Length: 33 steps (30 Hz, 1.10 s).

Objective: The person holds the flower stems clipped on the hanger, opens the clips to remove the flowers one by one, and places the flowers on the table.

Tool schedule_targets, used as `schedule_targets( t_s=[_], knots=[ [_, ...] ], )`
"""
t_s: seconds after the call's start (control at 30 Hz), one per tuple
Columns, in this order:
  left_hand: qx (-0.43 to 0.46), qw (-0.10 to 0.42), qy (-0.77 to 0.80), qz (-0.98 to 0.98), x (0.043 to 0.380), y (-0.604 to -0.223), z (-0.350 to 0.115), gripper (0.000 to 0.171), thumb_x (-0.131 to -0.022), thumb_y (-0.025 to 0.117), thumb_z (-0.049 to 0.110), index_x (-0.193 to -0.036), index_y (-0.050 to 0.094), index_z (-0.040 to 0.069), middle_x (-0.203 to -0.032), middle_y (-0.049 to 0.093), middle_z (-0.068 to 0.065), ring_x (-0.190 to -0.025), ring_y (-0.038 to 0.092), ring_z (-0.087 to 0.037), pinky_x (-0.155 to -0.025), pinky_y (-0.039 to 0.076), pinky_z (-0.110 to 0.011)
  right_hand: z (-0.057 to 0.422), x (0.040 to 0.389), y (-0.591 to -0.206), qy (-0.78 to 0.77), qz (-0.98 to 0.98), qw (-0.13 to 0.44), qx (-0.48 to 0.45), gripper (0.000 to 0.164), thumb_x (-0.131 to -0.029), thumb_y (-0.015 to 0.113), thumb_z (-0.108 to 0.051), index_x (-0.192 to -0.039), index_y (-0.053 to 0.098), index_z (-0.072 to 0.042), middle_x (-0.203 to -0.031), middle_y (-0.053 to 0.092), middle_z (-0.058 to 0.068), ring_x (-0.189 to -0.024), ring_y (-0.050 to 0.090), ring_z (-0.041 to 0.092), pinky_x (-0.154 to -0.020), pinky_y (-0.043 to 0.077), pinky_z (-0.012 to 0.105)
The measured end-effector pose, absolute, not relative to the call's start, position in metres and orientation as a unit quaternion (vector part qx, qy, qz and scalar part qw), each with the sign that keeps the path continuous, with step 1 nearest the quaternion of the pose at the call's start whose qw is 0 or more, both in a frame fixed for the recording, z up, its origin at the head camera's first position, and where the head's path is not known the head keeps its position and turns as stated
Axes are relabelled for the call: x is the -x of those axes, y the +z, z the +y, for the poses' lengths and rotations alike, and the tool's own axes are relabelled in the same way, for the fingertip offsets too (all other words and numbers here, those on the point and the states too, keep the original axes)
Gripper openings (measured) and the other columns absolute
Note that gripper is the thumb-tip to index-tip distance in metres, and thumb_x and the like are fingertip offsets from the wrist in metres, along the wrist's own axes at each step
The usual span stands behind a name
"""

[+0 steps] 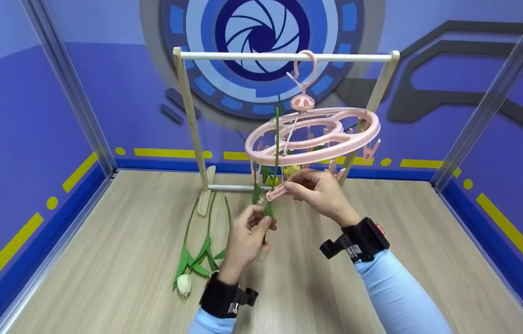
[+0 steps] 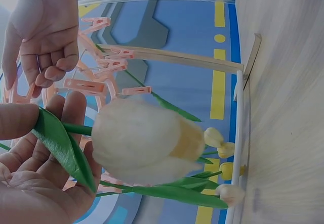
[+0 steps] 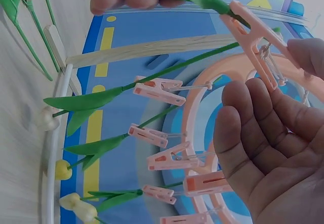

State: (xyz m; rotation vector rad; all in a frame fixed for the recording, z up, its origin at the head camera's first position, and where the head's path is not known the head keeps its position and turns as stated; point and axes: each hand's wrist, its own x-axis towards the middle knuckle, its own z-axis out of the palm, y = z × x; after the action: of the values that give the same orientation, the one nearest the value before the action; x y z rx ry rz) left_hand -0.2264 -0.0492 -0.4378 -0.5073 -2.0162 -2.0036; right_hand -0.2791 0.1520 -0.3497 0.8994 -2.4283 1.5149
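Observation:
My left hand pinches an artificial white tulip by its green leaf and stem. The bloom points down and the stem rises past the hanger's ring. With thumb and fingers, my right hand pinches the handles of a pink clothespin, whose tip is right at the tulip's stem just above the leaves. This clothespin belongs to a round pink clip hanger. Other tulips hang upside down from its clips, among them a yellow one and a white one.
The hanger hooks over the white top rod of a wooden-legged rack. Several tulips lie on the wooden table to the left, one with a white bloom. Below, the rack's lower white bar crosses behind the hands. Printed blue walls enclose the table.

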Motion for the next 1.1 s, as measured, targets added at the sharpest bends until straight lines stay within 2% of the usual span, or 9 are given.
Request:
schedule_targets(
  t_s=[0.2, 0.5, 0.7, 1.1],
  knots=[
    [0.176, 0.128, -0.688, -0.692, 0.2253, -0.4367, -0.0510, 0.012, -0.102, 0.060, 0.001, -0.112, 0.062, -0.005, -0.096, 0.072, -0.019, -0.087, 0.072, -0.027, -0.079, 0.054, -0.027, 0.1529, 0.2783, -0.3503, 0.498, -0.808, 0.073, -0.305, 0.018, -0.100, 0.067, -0.007, -0.108, 0.072, 0.009, -0.092, 0.074, 0.019, -0.073, 0.068, 0.019, -0.068, 0.055, 0.023],
    [0.179, 0.126, -0.688, -0.692, 0.2252, -0.4366, -0.0509, 0.012, -0.102, 0.061, 0.002, -0.112, 0.062, -0.006, -0.096, 0.073, -0.019, -0.087, 0.072, -0.026, -0.077, 0.055, -0.027, 0.1537, 0.2762, -0.3512, 0.499, -0.810, 0.074, -0.298, 0.020, -0.101, 0.066, -0.006, -0.111, 0.071, 0.010, -0.093, 0.074, 0.021, -0.074, 0.067, 0.012, -0.071, 0.058, 0.031],
    [0.181, 0.127, -0.683, -0.696, 0.2248, -0.4365, -0.0504, 0.012, -0.102, 0.061, 0.003, -0.111, 0.062, -0.005, -0.096, 0.072, -0.019, -0.088, 0.072, -0.027, -0.072, 0.054, -0.028, 0.1544, 0.2768, -0.3517, 0.500, -0.810, 0.080, -0.296, 0.019, -0.101, 0.065, -0.006, -0.110, 0.071, 0.010, -0.087, 0.073, 0.018, -0.072, 0.067, 0.013, -0.069, 0.055, 0.024],
    [0.180, 0.128, -0.677, -0.702, 0.2263, -0.4398, -0.0505, 0.012, -0.102, 0.062, 0.005, -0.110, 0.063, -0.004, -0.096, 0.073, -0.019, -0.087, 0.072, -0.028, -0.058, 0.051, -0.025, 0.1555, 0.2788, -0.3540, 0.505, -0.807, 0.089, -0.292, 0.017, -0.100, 0.066, -0.004, -0.107, 0.071, 0.010, -0.084, 0.073, 0.017, -0.070, 0.066, 0.009, -0.067, 0.055, 0.024]
  ],
)
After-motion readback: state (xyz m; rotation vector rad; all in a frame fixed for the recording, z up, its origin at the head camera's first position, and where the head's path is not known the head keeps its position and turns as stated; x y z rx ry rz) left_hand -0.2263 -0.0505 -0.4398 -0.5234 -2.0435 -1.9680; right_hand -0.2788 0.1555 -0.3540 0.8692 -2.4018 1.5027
